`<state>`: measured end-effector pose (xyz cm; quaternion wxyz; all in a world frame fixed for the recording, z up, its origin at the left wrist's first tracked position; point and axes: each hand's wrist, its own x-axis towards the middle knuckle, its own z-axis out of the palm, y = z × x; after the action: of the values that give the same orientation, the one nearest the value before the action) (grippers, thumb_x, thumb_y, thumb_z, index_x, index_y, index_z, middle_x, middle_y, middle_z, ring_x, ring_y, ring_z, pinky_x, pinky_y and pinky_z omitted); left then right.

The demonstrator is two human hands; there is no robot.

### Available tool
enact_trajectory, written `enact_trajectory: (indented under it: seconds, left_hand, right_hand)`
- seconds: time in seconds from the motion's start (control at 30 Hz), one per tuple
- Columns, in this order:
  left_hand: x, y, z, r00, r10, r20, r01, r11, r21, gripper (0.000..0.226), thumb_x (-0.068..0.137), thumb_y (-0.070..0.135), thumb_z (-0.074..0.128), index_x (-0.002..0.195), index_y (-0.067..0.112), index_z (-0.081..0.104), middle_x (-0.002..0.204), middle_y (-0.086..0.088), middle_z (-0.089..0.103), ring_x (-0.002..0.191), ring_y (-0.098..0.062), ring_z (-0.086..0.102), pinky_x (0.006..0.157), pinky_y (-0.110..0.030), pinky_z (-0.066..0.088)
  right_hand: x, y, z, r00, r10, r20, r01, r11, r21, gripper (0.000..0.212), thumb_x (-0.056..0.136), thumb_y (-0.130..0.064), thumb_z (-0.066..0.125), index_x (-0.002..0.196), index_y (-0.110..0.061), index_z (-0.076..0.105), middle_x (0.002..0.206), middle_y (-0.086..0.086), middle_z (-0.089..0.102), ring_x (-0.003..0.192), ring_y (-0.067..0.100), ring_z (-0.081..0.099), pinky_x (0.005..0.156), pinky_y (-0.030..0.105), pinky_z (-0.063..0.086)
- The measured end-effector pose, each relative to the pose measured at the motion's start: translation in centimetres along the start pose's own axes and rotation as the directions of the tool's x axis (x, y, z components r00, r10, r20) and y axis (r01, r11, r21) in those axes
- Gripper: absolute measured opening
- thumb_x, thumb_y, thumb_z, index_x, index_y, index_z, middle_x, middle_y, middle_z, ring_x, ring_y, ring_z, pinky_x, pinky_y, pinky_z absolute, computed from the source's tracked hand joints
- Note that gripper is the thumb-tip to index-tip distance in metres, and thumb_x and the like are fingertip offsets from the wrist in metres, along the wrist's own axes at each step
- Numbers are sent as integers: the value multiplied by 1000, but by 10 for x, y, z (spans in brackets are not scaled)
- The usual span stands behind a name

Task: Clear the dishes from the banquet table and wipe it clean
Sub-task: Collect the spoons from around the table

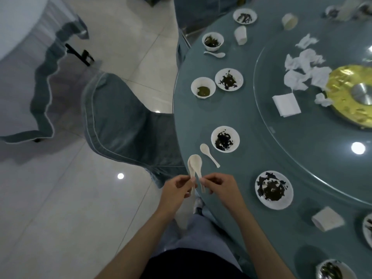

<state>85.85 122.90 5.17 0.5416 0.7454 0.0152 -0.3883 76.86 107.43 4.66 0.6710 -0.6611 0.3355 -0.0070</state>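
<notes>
Left hand (177,190): thumb and fingers pinch the handle of one white spoon (190,168). Right hand (219,188): fingertips pinch the handle of a second white spoon (196,161). Both grips are closed on the handles. The two spoon bowls overlap, nested, pointing up and away from the hands. The handles diverge downward, one into each hand. The pair is held in the air just off the table edge, not touching the table (201,117).

Something pale hangs below the left hand; cannot tell what it is.

Nearest on the table:
- a third spoon (209,155) lies flat just beyond the held pair, handle towards the right
- small bowl (225,139) with dark leftovers sits beside that spoon
- plate (273,190) with dark scraps lies right of the right hand

Further along the rim:
- two bowls (203,88) side by side, near the edge
- another bowl (212,41) with a fourth spoon (214,54) just in front of it
- two white cups (240,35) tipped on their sides

On the glass turntable (281,137): crumpled napkins (302,67), a folded napkin (286,104), and a gold centre disc (342,93).

A grey-covered chair (120,121) stands against the table edge, left of the spoons.
</notes>
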Motion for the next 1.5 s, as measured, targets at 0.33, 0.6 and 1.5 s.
enact_trajectory:
  seconds: [0.33,0.6,1.5]
  left_hand:
    - [24,23,-28,993,-17,115,33,990,-138,19,95,30,74,112,20,76,100,6,80,94,-8,75,85,-26,61]
    - [37,44,-29,963,-176,202,231,929,-290,20,92,31,78,104,15,80,101,-7,80,96,-18,75,98,-38,59]
    - [57,42,-18,991,-50,-123,32,989,-144,27,103,29,63,104,3,72,93,-11,78,84,-21,75,81,-32,64]
  right_hand:
    - [21,-29,38,995,67,-78,-63,997,49,2,90,-3,75,92,-3,76,73,9,75,52,9,58,54,17,46]
    - [34,-45,39,991,-104,-83,79,963,-259,21,86,-12,81,76,-30,75,67,-10,73,57,3,61,63,18,49]
    - [75,-30,37,973,-210,95,230,924,-306,15,88,-16,79,100,-25,81,86,-17,77,78,5,72,73,16,54]
